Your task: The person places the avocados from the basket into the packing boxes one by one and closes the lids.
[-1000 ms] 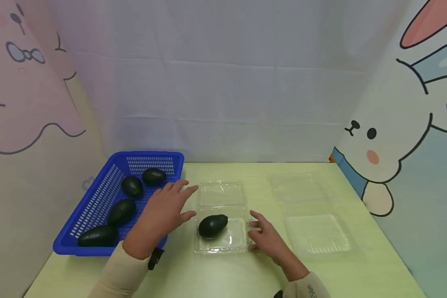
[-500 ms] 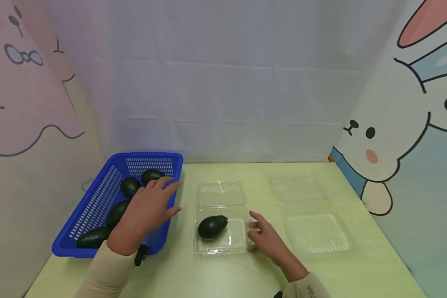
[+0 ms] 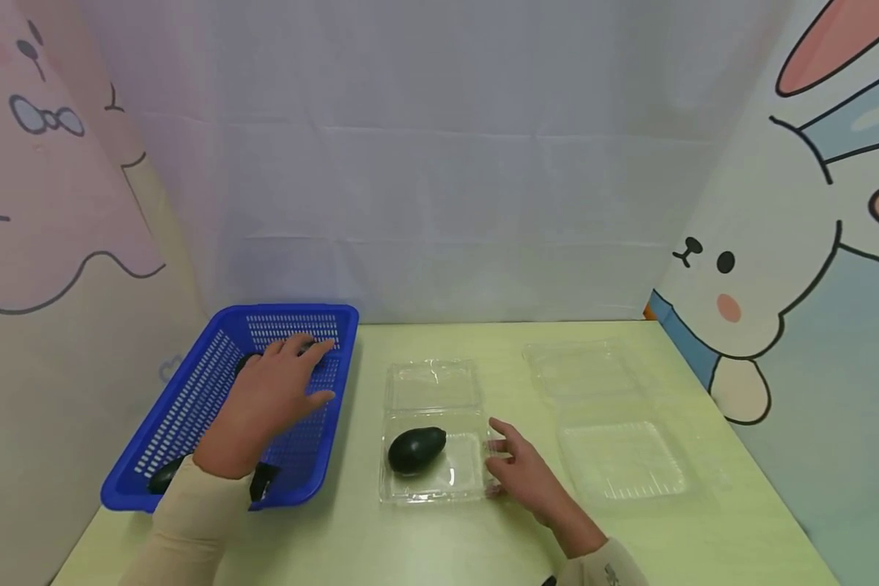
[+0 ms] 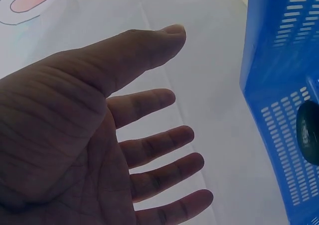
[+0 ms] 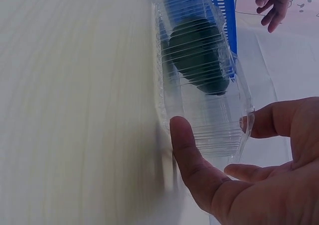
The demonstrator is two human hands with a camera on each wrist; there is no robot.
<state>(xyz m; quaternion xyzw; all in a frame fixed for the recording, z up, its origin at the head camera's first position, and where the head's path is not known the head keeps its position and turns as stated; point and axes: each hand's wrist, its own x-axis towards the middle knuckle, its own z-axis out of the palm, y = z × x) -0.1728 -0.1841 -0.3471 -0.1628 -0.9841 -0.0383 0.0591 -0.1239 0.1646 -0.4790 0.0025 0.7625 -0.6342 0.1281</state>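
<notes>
My left hand (image 3: 267, 399) hovers over the blue plastic basket (image 3: 340, 391), fingers spread and holding nothing. Beneath it are dark green avocados, partly hidden by the hand and sleeve; one avocado (image 3: 164, 476) shows at the near end. The left wrist view has another avocado (image 4: 309, 133) inside the basket, apart from the fingers. At the middle of the table an opened clear clamshell container (image 3: 461, 476) holds one avocado (image 3: 416, 450) in the left of its base. My right hand (image 3: 527, 472) grips the container's right edge, with one fingertip at the rim and another finger against the side wall.
A second opened clear clamshell container (image 3: 623, 460) lies on the table to the right. The pale yellow-green table (image 3: 439, 545) meets a white curtain (image 3: 439, 179) at the back. Printed cartoon sheets hang on both sides.
My left hand has moved left, from between the container and the basket to over the basket, covering most of the avocados. The right hand has stayed at the container's edge.
</notes>
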